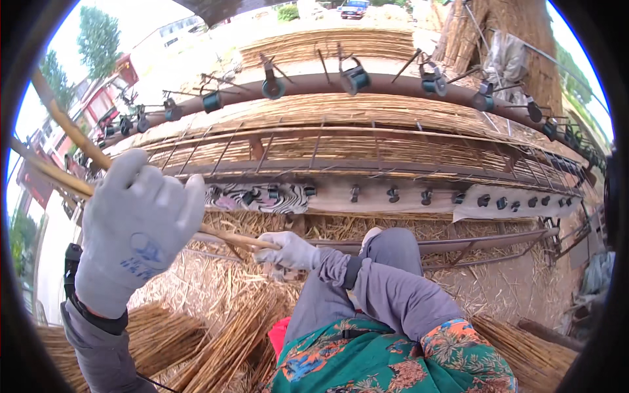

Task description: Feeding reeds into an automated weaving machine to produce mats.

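My left hand (142, 226), in a pale work glove, is raised at the left with its back to the camera, and two thick reed stalks (64, 174) run from it towards the upper left. My right hand (290, 250), gloved too, is lower near my knee and closed on the lower end of the stalks. Beyond the hands stands a long metal weaving frame (344, 167) with a reed mat (354, 145) behind its bars. Spools of dark green line (356, 78) hang along the pipe (309, 88) above, and more spools hang on the cloth-covered front.
Reed bundles (236, 339) lie beside and behind me. Loose straw covers the ground under the frame. A low metal rail (442, 245) crosses just past my knees. Stacked reeds (334, 42) and a tall upright bundle (526, 49) stand beyond the pipe.
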Demonstrator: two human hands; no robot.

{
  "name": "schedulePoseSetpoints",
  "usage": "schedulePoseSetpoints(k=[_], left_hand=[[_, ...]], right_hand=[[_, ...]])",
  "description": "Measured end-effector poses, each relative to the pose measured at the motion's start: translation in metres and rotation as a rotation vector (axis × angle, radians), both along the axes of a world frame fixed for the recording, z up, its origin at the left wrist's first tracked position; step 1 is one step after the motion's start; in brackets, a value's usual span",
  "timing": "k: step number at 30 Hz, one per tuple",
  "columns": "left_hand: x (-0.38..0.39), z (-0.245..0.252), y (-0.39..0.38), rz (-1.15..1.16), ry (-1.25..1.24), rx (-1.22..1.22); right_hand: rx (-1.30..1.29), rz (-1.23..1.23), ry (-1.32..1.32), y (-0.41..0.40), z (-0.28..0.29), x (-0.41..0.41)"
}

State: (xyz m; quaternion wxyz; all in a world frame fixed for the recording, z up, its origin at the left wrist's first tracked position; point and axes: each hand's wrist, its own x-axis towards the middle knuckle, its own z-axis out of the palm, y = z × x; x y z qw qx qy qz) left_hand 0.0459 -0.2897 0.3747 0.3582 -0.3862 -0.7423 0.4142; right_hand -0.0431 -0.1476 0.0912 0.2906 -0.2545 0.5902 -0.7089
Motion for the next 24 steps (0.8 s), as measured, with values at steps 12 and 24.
schedulePoseSetpoints(k=[12, 24], left_hand=[[-0.036, -0.042, -0.016, -0.178, -0.028, 0.549], [-0.109, -0.118, -0.066, -0.020, -0.149, 0.542]], right_hand=[[-0.025, -0.475, 0.189, 0.130, 0.162, -0.026], [1.116, -0.679, 0.569, 0.265, -0.048, 0.079]])
